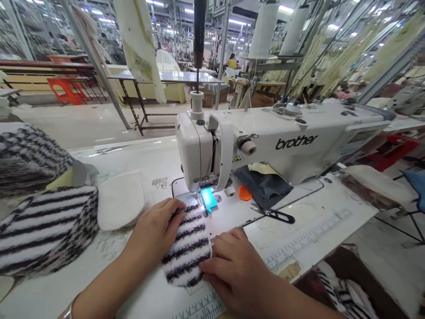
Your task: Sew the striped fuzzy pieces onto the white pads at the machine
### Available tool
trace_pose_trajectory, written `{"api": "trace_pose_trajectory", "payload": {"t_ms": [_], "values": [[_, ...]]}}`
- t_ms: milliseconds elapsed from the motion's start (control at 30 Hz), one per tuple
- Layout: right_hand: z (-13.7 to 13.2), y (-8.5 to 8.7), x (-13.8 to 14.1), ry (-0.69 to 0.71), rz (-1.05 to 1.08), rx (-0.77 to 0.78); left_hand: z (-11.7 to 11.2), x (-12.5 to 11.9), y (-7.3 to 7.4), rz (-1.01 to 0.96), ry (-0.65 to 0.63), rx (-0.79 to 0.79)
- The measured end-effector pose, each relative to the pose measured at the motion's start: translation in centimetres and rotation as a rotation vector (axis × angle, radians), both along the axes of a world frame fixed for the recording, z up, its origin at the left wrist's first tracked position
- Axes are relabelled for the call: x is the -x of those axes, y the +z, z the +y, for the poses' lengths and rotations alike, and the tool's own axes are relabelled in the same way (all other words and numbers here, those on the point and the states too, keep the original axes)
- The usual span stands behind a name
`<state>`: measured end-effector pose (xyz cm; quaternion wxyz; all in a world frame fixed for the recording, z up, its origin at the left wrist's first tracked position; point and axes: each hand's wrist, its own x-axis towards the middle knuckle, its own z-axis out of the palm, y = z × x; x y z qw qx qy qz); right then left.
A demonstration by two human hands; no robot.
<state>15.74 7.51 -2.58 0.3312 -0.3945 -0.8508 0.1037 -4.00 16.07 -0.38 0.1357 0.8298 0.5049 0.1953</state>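
A small oval piece of black-and-white striped fuzzy fabric lies on the white sewing table under the needle area of a white Brother sewing machine. My left hand rests on the piece's left edge, fingers curled and pinching the fabric near the presser foot. My right hand lies on its lower right edge, fingers bent and pressing down on it. A blue-lit guide glows just beyond the piece.
Stacks of striped fabric pieces and a white oval piece sit at the left. Black thread snips, an orange tab and dark cloth lie under the machine arm. A box of striped pieces is at lower right.
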Motion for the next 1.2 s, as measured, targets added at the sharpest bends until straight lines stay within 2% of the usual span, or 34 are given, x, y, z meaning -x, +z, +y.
{"api": "trace_pose_trajectory", "payload": {"t_ms": [433, 633, 900, 1033, 1200], "values": [[0.0, -0.4, 0.1, -0.01, 0.016, -0.079, 0.3, -0.1, -0.2, 0.004, 0.01, -0.062], [0.0, -0.6, -0.2, -0.001, 0.017, -0.034, 0.3, -0.3, 0.0, 0.008, 0.001, -0.076], [0.1, 0.2, -1.1, 0.01, 0.012, -0.019, 0.2, -0.4, -0.1, 0.051, -0.001, -0.075], [0.2, 0.0, -0.6, 0.045, -0.027, -0.071, 0.2, -0.5, -0.1, 0.042, 0.008, -0.063], [0.3, -0.3, -0.2, 0.017, -0.017, -0.143, 0.1, -0.3, -0.1, 0.024, 0.009, -0.069]]}}
